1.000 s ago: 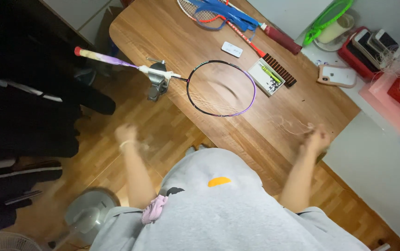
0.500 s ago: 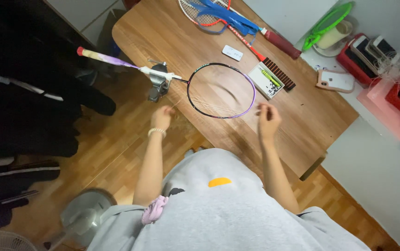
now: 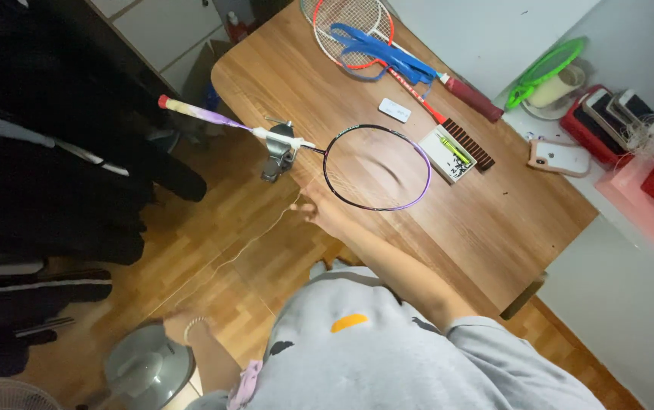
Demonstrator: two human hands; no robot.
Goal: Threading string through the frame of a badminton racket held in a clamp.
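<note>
- A thin pale racket string (image 3: 255, 241) is stretched taut over the wooden floor, running from the right hand (image 3: 319, 212) near the table edge down to the left hand (image 3: 181, 328).
- The string is pinched in the fingers of the right hand, just below the purple-framed badminton racket (image 3: 376, 167).
- The lower end of the string is held by the left hand, drawn back low beside a grey round fan base (image 3: 145, 368); how tightly it is closed cannot be told.
- The racket is laid at the edge of the brown wooden table (image 3: 494, 228), its shaft clamped in a small grey metal vise (image 3: 279, 152).
- A white tray of small parts (image 3: 448, 152) is set just beside the racket head.
- A red-and-white racket with blue straps (image 3: 361, 34) is placed further back.
</note>
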